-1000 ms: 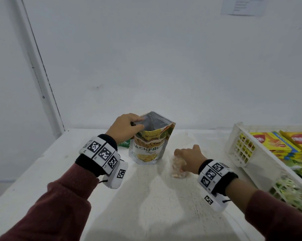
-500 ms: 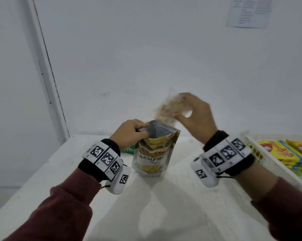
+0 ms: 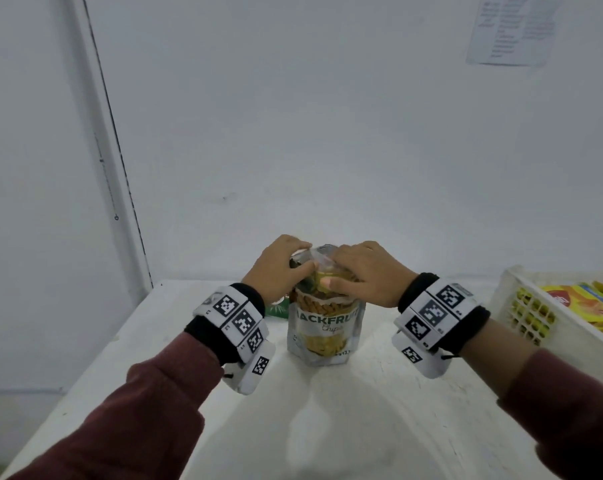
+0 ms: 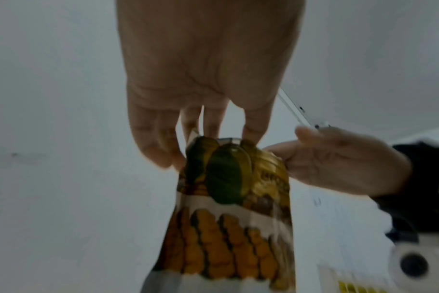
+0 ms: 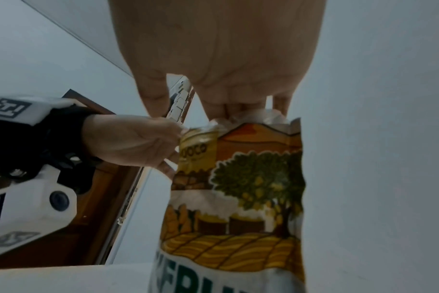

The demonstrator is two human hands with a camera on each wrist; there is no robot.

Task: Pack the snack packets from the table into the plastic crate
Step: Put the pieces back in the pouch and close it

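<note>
A jackfruit chips pouch (image 3: 324, 327) stands upright on the white table (image 3: 328, 427), mouth open. My left hand (image 3: 295, 263) pinches the left edge of the mouth, seen from below in the left wrist view (image 4: 178, 150). My right hand (image 3: 338, 268) curls over the mouth, thumb on the pouch's front, fingers holding a small clear packet (image 3: 319, 254) down into the opening. The right wrist view shows those fingers (image 5: 228, 111) on crinkled clear plastic at the pouch (image 5: 238, 198) top. The white plastic crate (image 3: 522, 306) stands at the right edge.
Yellow and orange snack packets (image 3: 577, 303) lie inside the crate. A green packet (image 3: 276, 310) shows partly behind my left wrist. The table meets a white wall at the back, with a paper sheet (image 3: 511, 29) pinned high right. A door frame (image 3: 113, 150) runs down the left.
My right hand lifted the small clear packet off the table, carried it above the pouch and brought it down into the mouth. My left hand kept hold of the pouch's edge.
</note>
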